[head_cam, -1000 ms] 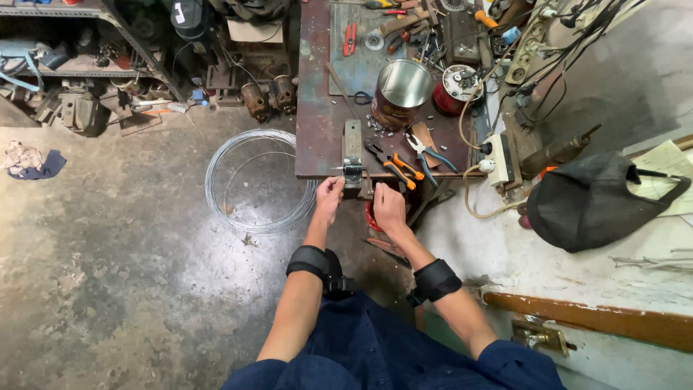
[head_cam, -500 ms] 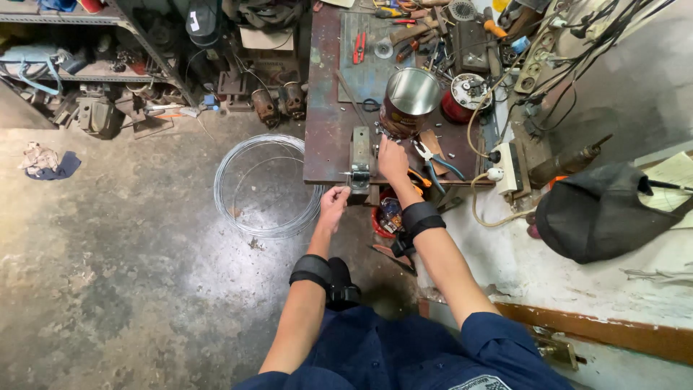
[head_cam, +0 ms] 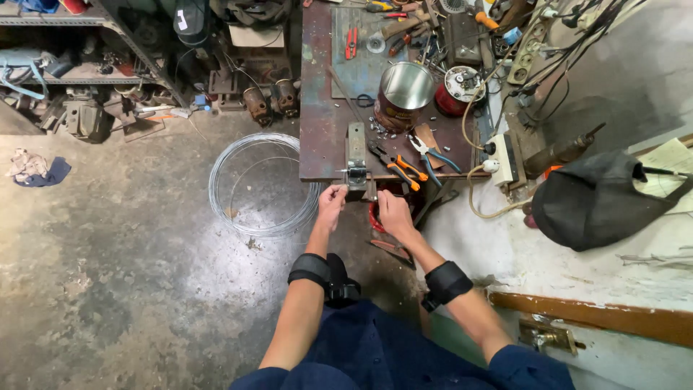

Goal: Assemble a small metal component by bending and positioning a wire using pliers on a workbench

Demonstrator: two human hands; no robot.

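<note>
Left hand [head_cam: 332, 200]: raised to the front edge of the rusty dark metal bench [head_cam: 317, 155], fingers pinched just below the small grey metal clamp fixture [head_cam: 356, 173]; the grip looks clenched on something thin, probably wire, too fine to confirm.
Right hand [head_cam: 393, 214]: just below the bench edge, beside the fixture, in front of a red object [head_cam: 373, 217] under the bench; fingers curled, cannot tell whether the grip holds anything.
Wire stock: large coil of thin grey steel wire [head_cam: 261, 185] lies flat on the concrete floor [head_cam: 108, 289], to the left of the bench and just beside the left forearm.
Fixture: sits at the front end of an upright grey metal bar [head_cam: 355, 141] lying on the bench, overhanging the edge.
Nearby tools: orange-handled pliers [head_cam: 393, 162] and blue-handled pliers [head_cam: 432, 154] lie on the bench just right of the fixture; a shiny open tin can [head_cam: 404, 90] stands behind them.
Technique (judgement): keep the pinch close to the fixture so the thin piece stays straight, steady it with the other hand, and keep fingertips out of the clamp.
</note>
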